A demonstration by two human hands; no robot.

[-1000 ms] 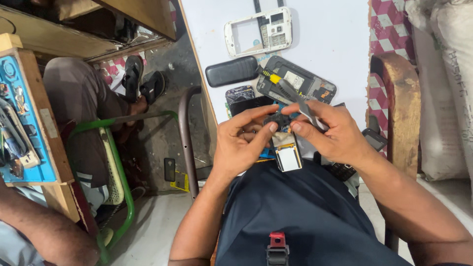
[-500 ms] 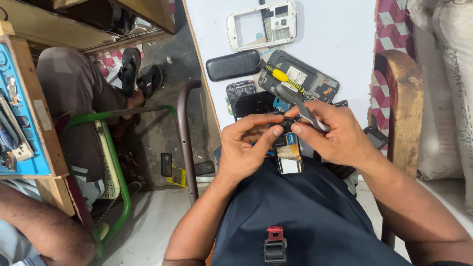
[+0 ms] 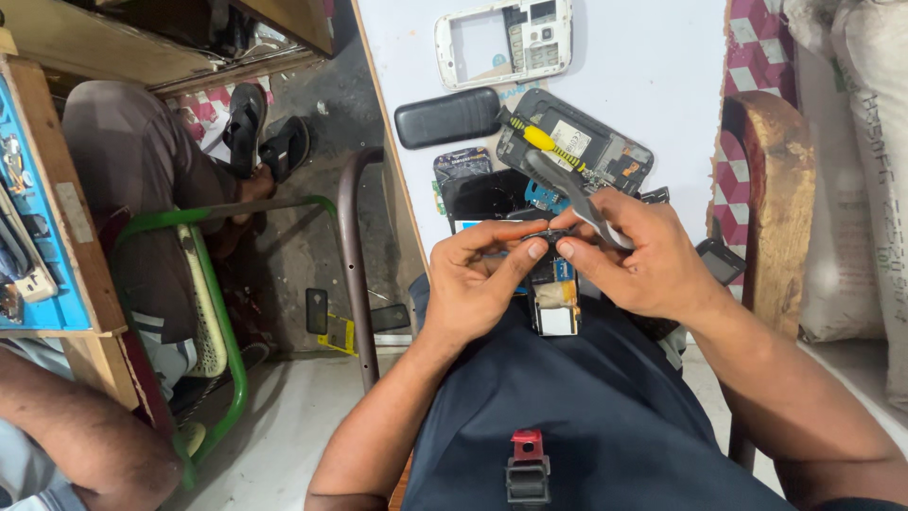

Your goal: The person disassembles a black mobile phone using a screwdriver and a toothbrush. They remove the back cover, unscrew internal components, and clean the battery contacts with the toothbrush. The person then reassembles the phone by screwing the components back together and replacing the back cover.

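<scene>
Head view: left hand (image 3: 473,284) and right hand (image 3: 643,260) both pinched on the small phone board (image 3: 551,274) over the lap, right also gripping grey tweezers (image 3: 577,199). Barely shifted from a second ago, only slightly lower in frame; grip unchanged, so same fiddly step. Yellow-handled screwdriver (image 3: 541,140) lying on the opened phone (image 3: 591,147), white table (image 3: 643,57) behind.

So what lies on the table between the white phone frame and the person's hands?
In the head view, between the white phone frame and the hands lie a black phone back cover, an opened phone body with a yellow-handled screwdriver across it, and a dark screen.
</scene>
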